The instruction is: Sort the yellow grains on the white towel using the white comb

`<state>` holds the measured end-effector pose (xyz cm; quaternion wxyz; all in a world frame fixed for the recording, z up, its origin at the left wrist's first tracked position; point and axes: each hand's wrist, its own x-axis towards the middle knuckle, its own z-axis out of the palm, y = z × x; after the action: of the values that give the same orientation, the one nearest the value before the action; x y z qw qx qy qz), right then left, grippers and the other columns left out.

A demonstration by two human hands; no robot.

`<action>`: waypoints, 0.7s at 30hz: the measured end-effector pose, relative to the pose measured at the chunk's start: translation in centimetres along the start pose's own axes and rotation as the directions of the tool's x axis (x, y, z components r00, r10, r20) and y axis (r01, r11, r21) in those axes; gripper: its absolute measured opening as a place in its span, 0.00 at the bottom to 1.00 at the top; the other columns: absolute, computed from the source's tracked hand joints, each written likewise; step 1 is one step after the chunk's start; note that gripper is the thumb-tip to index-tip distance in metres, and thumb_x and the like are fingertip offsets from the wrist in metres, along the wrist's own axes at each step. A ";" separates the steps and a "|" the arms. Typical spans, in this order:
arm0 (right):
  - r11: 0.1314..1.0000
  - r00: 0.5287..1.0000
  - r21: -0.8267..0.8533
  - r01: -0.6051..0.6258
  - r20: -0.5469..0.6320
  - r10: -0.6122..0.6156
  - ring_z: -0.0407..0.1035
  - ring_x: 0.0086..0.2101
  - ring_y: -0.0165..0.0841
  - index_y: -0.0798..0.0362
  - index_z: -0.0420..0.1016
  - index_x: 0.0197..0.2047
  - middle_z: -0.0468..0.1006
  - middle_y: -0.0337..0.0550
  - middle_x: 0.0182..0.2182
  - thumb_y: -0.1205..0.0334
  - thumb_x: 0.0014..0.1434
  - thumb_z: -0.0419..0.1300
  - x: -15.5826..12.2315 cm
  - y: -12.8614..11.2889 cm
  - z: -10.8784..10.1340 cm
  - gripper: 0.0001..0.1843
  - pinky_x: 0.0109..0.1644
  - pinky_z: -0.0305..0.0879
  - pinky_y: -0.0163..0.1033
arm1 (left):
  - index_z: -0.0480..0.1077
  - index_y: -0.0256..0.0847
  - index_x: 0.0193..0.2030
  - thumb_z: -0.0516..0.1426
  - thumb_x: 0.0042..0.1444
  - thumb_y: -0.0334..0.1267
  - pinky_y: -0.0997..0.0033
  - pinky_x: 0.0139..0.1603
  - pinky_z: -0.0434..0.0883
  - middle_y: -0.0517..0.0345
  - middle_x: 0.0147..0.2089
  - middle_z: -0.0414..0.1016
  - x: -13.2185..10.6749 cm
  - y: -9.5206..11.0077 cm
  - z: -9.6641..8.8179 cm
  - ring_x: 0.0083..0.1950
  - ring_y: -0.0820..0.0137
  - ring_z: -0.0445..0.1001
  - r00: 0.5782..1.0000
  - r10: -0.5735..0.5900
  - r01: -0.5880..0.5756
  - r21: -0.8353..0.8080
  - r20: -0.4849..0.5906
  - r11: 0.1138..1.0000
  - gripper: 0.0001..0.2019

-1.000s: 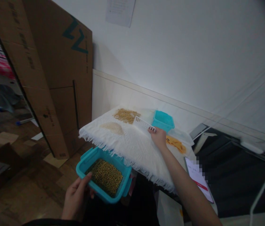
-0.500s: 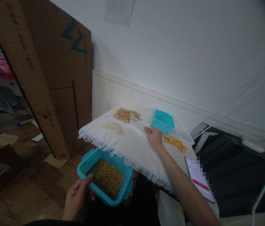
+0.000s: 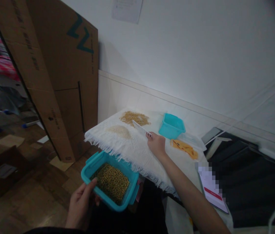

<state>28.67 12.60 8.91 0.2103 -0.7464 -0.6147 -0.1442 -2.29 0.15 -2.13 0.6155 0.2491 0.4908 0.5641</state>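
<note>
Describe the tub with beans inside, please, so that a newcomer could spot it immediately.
Find the big white fringed cloth. By its near fringe, the left hand holds a turquoise tub. Unlike the turquoise container farther back, this one holds yellowish beans.

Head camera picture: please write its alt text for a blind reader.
A person's left hand holds a teal tub of beans beside a fringed white cloth; the right hand holds a white strip near a bean pile.
</note>
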 end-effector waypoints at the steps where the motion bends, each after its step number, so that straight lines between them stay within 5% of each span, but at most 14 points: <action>1: 1.000 1.000 -0.006 -0.012 0.000 0.012 0.78 0.36 0.40 0.51 0.86 0.50 0.87 0.50 0.36 0.61 0.69 0.57 -0.1 0.1 -0.1 0.15 0.36 0.55 0.37 | 0.72 0.40 0.21 0.70 0.51 0.54 0.77 0.20 0.64 0.63 0.17 0.70 0.1 0.0 -0.1 0.19 0.75 0.66 1.000 -0.001 0.001 -0.005 0.003 1.000 0.22; 21: 0.996 1.000 0.090 0.008 -0.003 -0.007 0.79 0.37 0.40 0.51 0.86 0.47 0.87 0.50 0.37 0.61 0.67 0.59 -0.1 0.8 -0.4 0.14 0.37 0.57 0.36 | 0.71 0.39 0.19 0.70 0.49 0.55 0.76 0.20 0.64 0.62 0.15 0.68 -0.3 0.7 0.3 0.18 0.74 0.65 1.000 0.021 -0.020 0.055 -0.018 0.998 0.23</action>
<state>29.40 12.22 9.12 0.2441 -0.7336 -0.6231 -0.1182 -2.35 0.08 -1.28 0.5981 0.2658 0.5092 0.5588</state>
